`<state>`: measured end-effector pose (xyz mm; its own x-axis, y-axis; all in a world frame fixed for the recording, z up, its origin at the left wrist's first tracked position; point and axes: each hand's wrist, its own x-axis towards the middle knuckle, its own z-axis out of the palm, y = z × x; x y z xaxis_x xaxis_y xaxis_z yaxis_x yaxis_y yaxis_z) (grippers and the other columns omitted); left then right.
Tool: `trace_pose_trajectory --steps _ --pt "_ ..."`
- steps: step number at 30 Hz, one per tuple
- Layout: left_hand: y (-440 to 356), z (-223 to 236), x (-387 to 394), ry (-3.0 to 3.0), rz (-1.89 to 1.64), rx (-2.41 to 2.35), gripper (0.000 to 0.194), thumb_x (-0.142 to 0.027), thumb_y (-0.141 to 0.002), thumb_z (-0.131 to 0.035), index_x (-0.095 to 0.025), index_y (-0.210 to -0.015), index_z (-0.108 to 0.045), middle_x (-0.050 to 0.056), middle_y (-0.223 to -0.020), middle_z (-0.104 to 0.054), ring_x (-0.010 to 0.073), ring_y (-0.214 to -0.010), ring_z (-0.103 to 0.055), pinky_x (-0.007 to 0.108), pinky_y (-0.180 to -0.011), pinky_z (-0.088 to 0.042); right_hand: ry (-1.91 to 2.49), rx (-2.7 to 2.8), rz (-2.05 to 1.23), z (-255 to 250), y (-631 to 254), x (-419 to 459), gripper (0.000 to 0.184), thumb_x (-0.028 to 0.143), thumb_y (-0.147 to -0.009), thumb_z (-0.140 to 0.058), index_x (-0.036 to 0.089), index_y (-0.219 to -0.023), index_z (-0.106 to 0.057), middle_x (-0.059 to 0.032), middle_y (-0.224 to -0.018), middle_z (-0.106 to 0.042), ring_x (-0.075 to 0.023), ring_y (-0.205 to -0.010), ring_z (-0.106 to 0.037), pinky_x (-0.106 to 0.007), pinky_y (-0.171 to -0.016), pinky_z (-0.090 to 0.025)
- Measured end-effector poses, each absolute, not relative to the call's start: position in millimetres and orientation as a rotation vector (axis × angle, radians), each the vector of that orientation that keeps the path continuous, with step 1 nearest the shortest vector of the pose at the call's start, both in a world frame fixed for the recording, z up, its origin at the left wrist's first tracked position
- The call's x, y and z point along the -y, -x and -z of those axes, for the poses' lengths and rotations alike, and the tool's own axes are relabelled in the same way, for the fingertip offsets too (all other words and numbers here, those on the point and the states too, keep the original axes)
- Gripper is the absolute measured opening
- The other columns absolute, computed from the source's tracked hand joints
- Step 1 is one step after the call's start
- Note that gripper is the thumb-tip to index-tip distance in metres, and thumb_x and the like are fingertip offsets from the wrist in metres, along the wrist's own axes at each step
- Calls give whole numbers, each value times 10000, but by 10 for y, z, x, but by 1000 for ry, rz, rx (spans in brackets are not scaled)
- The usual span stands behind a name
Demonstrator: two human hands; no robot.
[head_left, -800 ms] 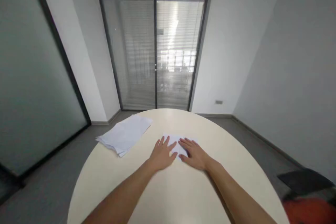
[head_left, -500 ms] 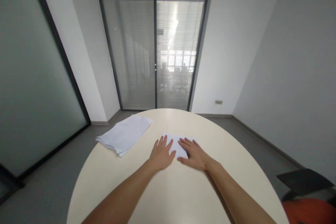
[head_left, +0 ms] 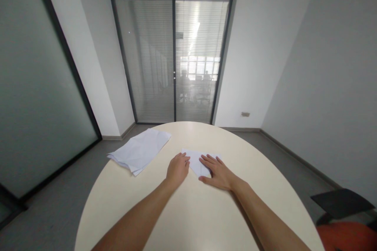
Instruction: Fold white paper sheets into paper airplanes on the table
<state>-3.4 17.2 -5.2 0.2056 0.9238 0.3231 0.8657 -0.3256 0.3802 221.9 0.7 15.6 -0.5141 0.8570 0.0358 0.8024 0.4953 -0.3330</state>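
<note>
A small folded sheet of white paper lies on the round table in front of me, with a crease line showing on it. My right hand rests flat on its right part, fingers stretched out, covering that side. At the paper's left edge is my left hand, its fingers curled in and closed at the paper; the exact grip of thumb and fingertips is partly hidden.
Several larger white sheets lie stacked near the table's left edge, slightly crumpled. A chair with a black back and red seat stands at the right. Glass doors with blinds are beyond the table.
My left hand has gone from lying flat with spread fingers to curled fingers at the paper's left edge, shifting slightly left. My right hand and the stacked sheets stay where they were.
</note>
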Motion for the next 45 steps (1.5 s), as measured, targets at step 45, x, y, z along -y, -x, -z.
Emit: trace_pose_trajectory --steps 45 --pt "7 2 33 -2545 -422 -1569 650 -614 -933 -429 -264 -1480 -438 99 -1590 -331 366 -1477 -234 545 -1187 -207 1485 2313 -94 -8 -2397 -230 433 397 -993 -400 227 -1281 -676 -103 -1385 -601 -285 -1307 -513 -470 -1120 -375"
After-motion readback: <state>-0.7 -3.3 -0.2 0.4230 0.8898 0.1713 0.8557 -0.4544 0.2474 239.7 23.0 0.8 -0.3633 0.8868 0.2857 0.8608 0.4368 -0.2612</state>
